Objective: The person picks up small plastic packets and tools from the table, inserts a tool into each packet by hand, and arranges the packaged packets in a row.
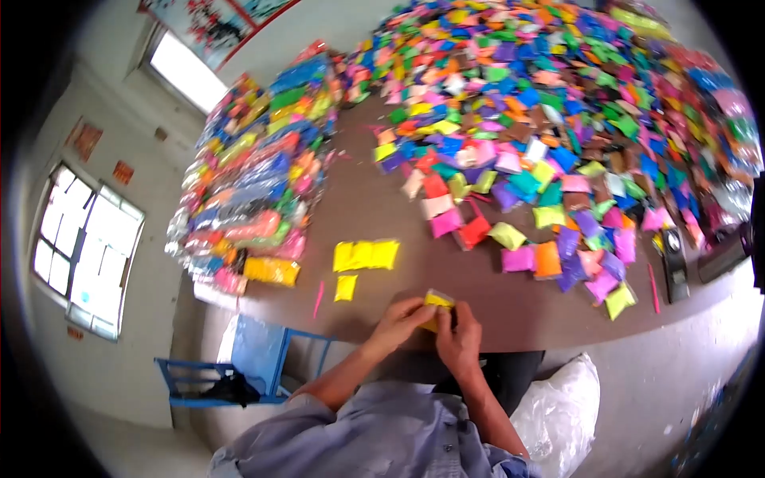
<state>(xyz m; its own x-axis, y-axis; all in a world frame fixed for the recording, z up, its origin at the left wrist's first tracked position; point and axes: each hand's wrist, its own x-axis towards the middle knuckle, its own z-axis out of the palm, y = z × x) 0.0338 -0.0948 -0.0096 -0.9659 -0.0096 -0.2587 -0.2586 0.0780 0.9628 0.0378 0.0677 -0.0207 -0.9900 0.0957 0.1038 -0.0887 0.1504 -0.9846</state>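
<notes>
Between both hands, at the table's near edge, is a small yellow packet (pixel 439 299) in clear wrapping. My left hand (pixel 398 323) pinches its left side, and my right hand (pixel 459 333) grips its right side. Its lower part is partly covered by my fingers. Ahead and to the left lie a row of joined yellow packets (pixel 366 255) and a single yellow packet (pixel 345 287) just below them. A thin pink stick (pixel 319 299) rests left of these.
A large heap of small coloured packets (pixel 510 103) covers the table's far side. Bundled bags of packets (pixel 255 175) are stacked at left. A black tool (pixel 675 267) and another pink stick (pixel 654 288) lie at right. A blue chair (pixel 255 358) and a clear plastic bag (pixel 558 406) stand below.
</notes>
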